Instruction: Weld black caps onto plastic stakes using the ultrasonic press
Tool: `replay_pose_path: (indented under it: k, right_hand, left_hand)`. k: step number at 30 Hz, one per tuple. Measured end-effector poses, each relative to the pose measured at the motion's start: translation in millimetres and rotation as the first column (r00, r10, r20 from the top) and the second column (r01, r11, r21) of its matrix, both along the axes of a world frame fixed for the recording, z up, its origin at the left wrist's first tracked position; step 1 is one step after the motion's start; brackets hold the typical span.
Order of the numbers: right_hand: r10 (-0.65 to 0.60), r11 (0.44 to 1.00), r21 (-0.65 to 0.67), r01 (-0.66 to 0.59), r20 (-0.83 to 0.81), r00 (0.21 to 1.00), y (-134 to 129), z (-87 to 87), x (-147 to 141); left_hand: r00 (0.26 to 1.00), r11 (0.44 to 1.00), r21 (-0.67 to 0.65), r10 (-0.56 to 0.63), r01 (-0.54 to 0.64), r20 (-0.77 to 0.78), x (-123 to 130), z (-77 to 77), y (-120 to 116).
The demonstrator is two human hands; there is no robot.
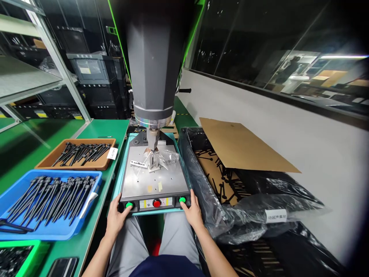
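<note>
My left hand [117, 218] is at the left front corner of a welding press's base [135, 190], its thumb on the left green button [128, 205] and its fingers spread along the side. At the opposite corner my right hand [193, 211] sits likewise, thumb at the right green button [182, 199]. Between them is a red button [156, 203]. The press's metal horn [153, 138] points down over a small fixture on the steel plate [144, 181]. Clear plastic film [168, 157] surrounds the horn tip. Whatever part lies under it is hard to make out.
To the left, a brown tray [43, 165] and a blue tray [62, 235] hold black rod-shaped parts. A green bin [39, 254] and a phone [62, 267] are nearer. At right, a plastic-lined box [201, 200] of black parts has a cardboard sheet [245, 148] over it.
</note>
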State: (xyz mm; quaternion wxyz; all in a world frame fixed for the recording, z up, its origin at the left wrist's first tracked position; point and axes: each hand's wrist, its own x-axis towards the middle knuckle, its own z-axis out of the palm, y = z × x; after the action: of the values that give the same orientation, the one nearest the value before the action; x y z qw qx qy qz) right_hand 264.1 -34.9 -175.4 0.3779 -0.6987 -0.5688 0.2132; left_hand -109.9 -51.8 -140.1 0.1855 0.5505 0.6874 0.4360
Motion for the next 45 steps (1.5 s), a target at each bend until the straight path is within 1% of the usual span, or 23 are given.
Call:
replay_pose_path:
  k: [3,5,7,8,10,12,14,17,20,22,23,24,26,28,30,32,34,35,38,40,43,44,45]
  right_hand:
    - [0.002,1.000,0.000,-0.002,0.000,1.000,-1,2.1,0]
    - [0.000,1.000,0.004,0.000,0.004,1.000,-1,2.2,-1]
    - [-0.005,1.000,0.003,0.005,0.006,1.000,0,2.0,-2]
    - [-0.009,1.000,0.002,0.009,0.005,1.000,0,2.0,-2]
    - [-0.009,1.000,0.004,0.009,-0.006,1.000,0,2.8,-2]
    - [0.003,1.000,0.008,-0.002,-0.026,1.000,-1,5.7,-1]
    - [0.010,1.000,0.003,-0.010,-0.047,0.999,-2,11.9,-1]
    - [-0.055,0.998,0.032,0.057,-0.054,0.997,-2,29.3,-6]
    - [-0.113,0.971,0.202,0.125,-0.074,0.991,2,53.0,-23]
    - [-0.034,0.957,0.280,0.076,-0.149,0.988,9,67.0,-41]
    - [0.038,0.961,0.275,0.023,-0.213,0.976,14,72.3,-52]
    - [0.117,0.968,0.248,-0.043,-0.289,0.950,20,76.1,-63]
    - [0.244,0.968,0.168,-0.187,-0.447,0.860,35,79.9,-88]
    - [0.301,0.949,0.100,-0.299,-0.573,0.762,53,80.9,-112]
    - [0.296,0.930,0.050,-0.365,-0.692,0.659,72,82.0,-136]
    - [0.231,0.922,0.003,-0.388,-0.807,0.544,92,85.1,-156]
    - [0.159,0.930,-0.024,-0.367,-0.874,0.460,113,90.2,-171]
    - [0.133,0.941,-0.026,-0.337,-0.888,0.440,123,93.0,-176]
    - [0.102,0.979,0.013,-0.203,-0.895,0.433,147,101.7,-179]
    - [0.102,0.992,0.055,-0.117,-0.890,0.444,157,107.4,-174]
    - [0.127,0.991,0.127,-0.033,-0.863,0.489,164,118.0,-161]
    - [0.136,0.988,0.153,-0.010,-0.846,0.515,166,122.4,-157]
    - [0.149,0.982,0.187,0.011,-0.812,0.564,168,127.3,-153]
  left_hand:
    - [0.998,0.992,0.114,0.058,-0.056,-0.014,18,20.4,-3]
    - [0.997,0.989,0.148,-0.020,0.010,0.069,36,35.8,-2]
    - [0.963,0.985,0.124,-0.149,0.123,0.226,56,48.6,4]
    - [0.928,0.981,0.105,-0.190,0.165,0.320,66,53.3,9]
    - [0.833,0.978,0.066,-0.204,0.198,0.514,83,59.0,24]
    - [0.727,0.979,0.026,-0.166,0.200,0.667,96,61.1,42]
    - [0.633,0.983,-0.008,-0.114,0.186,0.765,104,62.5,61]
    - [0.510,0.986,-0.012,-0.077,0.169,0.857,110,68.5,84]
    - [0.418,0.985,0.006,-0.079,0.171,0.905,114,80.1,100]
    - [0.373,0.986,0.030,-0.089,0.161,0.924,115,88.9,105]
    - [0.354,0.988,0.052,-0.100,0.143,0.930,115,93.2,107]
    - [0.341,0.990,0.078,-0.113,0.116,0.933,115,97.2,108]
    - [0.337,0.989,0.132,-0.144,0.058,0.930,114,104.3,110]
    - [0.347,0.986,0.166,-0.158,0.009,0.924,113,110.4,111]
    - [0.361,0.985,0.168,-0.147,-0.029,0.921,113,116.1,112]
    - [0.361,0.986,0.159,-0.132,-0.045,0.923,112,122.5,114]
    - [0.332,0.988,0.155,-0.142,-0.015,0.933,113,130.1,114]
    - [0.307,0.988,0.156,-0.151,0.009,0.940,113,134.2,114]
    - [0.241,0.987,0.147,-0.157,0.058,0.958,112,145.4,112]
    - [0.228,0.989,0.135,-0.147,0.067,0.962,112,149.8,110]
    - [0.240,0.990,0.126,-0.140,0.070,0.961,112,151.7,108]
    - [0.247,0.990,0.123,-0.137,0.070,0.959,112,151.9,108]
    - [0.253,0.990,0.121,-0.135,0.069,0.958,113,152.1,108]
